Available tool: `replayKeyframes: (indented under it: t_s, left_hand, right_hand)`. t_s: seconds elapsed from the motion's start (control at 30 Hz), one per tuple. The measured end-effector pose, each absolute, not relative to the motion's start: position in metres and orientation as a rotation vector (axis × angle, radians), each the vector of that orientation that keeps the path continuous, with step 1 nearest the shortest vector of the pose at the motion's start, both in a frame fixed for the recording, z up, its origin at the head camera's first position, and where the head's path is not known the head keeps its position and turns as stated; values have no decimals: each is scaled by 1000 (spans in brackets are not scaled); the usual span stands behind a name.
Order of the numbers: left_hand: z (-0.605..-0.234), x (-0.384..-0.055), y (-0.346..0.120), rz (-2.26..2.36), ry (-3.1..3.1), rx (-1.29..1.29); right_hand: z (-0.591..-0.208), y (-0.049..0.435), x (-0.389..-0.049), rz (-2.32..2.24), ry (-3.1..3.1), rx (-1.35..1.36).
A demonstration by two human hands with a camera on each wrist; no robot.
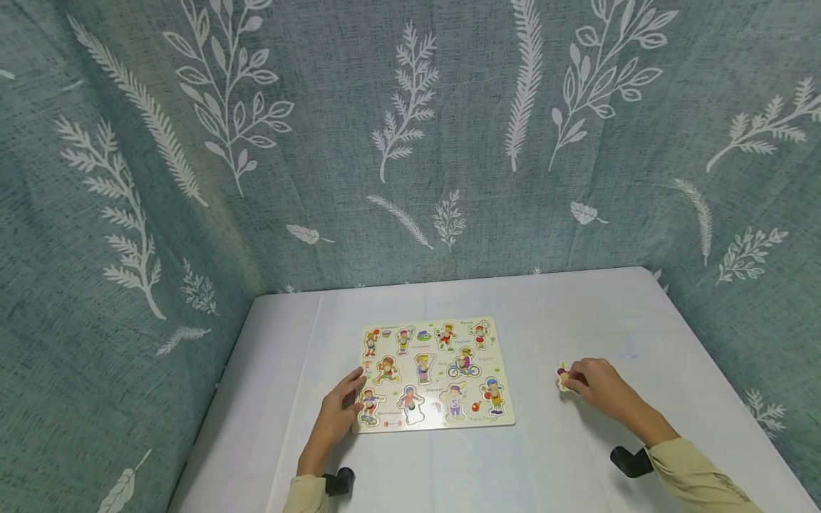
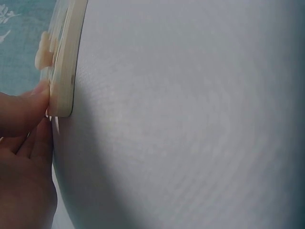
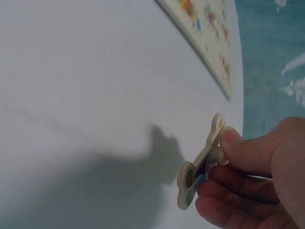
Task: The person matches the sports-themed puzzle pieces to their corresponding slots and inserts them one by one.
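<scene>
A pale wooden puzzle board (image 1: 436, 377) with colourful cartoon sports figures lies on the table. My left hand (image 1: 335, 413) rests at the board's left edge, thumb and fingers touching it near the front corner. The left wrist view shows the thumb (image 2: 28, 109) against the board's edge (image 2: 64, 90), close to a knob (image 2: 44, 53). Off to the right of the board, my right hand (image 1: 599, 385) pinches a small wooden puzzle piece (image 1: 562, 377). Seen from the right wrist, this piece (image 3: 188, 179) is tilted, its knob held between thumb and fingers; its picture is mostly hidden.
A white cloth covers the table (image 1: 308, 356). Green-blue curtains (image 1: 333, 142) with white leaf prints stand behind and at both sides. A black wrist device (image 1: 631, 462) sits by the right sleeve, another (image 1: 340, 482) by the left.
</scene>
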State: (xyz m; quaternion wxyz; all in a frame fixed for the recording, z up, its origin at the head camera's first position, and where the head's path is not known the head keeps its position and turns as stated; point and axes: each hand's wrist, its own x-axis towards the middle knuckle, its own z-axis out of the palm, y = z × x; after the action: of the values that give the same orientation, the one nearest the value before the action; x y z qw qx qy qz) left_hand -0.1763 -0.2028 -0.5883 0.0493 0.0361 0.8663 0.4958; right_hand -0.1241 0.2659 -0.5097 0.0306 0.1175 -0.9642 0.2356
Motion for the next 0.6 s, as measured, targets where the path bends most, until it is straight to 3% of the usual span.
replayKeyframes:
  t_s: [0.6]
  left_hand:
    - [-590,-177,-204,1493,2640,109]
  right_hand:
    - [-503,184,-151,787,-3001,333]
